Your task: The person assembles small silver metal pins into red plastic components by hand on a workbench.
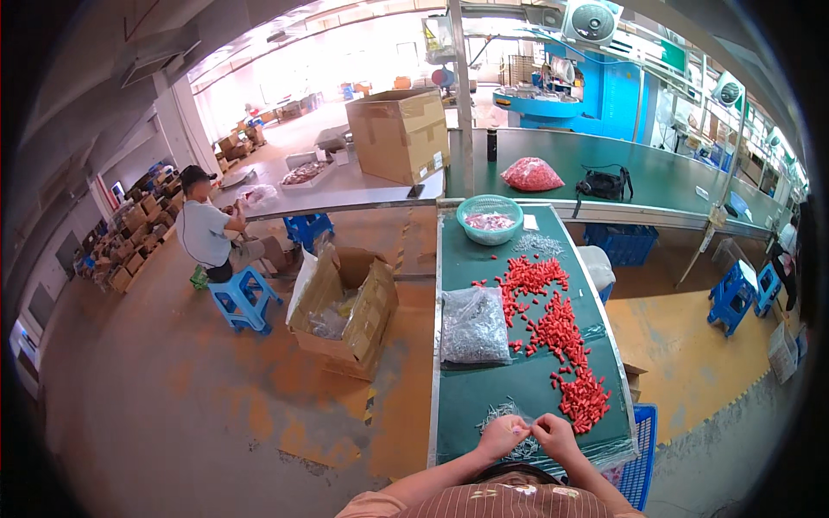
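Head view, looking down a long green table (484, 393) that runs away from me. At the near end my left hand (502, 434) and right hand (554, 434) meet, fingertips pinched together on something too small to identify; I cannot tell which hand really holds it. They work just above a small pile of silvery metal pieces (511, 420).

Right of the hands, a band of red plastic caps (557, 332) stretches toward the far end, far too many to count. I count one clear bag of metal parts (472, 325) mid-table on the left, one green basket (490, 218) at the far end, and one open cardboard box (345, 311) on the floor to the left. One person on a blue stool (244, 298) sits far left.

My judgement: the nearest caps lie close to the table's right edge, so a sweep of my right wrist could knock some to the floor.
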The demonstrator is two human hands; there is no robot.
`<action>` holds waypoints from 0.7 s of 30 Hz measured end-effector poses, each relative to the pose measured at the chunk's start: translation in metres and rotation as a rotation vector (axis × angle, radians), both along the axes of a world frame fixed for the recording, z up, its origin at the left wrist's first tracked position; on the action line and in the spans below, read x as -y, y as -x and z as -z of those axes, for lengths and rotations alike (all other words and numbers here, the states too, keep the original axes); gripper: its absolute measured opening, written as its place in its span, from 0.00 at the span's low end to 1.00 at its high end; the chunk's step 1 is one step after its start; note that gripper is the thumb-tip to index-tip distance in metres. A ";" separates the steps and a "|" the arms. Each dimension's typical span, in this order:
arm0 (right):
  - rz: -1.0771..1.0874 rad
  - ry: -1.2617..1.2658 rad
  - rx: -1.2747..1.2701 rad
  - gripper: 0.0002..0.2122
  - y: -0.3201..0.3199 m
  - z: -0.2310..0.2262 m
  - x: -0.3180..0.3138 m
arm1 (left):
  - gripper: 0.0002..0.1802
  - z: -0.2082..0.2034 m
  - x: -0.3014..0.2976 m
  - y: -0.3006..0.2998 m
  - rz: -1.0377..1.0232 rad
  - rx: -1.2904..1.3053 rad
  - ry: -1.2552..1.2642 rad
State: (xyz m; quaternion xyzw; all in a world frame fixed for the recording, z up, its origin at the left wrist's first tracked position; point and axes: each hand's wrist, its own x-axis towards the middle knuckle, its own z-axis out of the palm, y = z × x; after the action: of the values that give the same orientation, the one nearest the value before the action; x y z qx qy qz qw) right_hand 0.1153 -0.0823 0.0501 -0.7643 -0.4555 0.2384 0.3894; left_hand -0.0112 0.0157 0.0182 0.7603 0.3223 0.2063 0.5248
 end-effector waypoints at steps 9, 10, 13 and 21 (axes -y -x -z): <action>0.037 0.129 -0.057 0.09 -0.004 0.007 0.010 | 0.07 0.040 0.008 -0.006 0.152 0.101 0.379; 0.044 0.194 -0.005 0.09 -0.002 0.004 0.012 | 0.07 0.045 0.013 -0.006 0.151 0.099 0.378; 0.105 0.299 0.146 0.09 0.009 -0.008 0.015 | 0.08 0.046 0.016 -0.006 0.156 0.103 0.267; 0.064 0.214 0.086 0.10 0.004 0.004 0.021 | 0.08 0.003 0.019 -0.002 0.066 -0.030 0.183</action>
State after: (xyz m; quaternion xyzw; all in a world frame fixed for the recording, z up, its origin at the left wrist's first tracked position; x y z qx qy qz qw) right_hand 0.1117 -0.1037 0.0459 -0.8252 -0.4190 0.2400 0.2929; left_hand -0.0089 -0.0036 0.0152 0.7226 0.3224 0.1472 0.5935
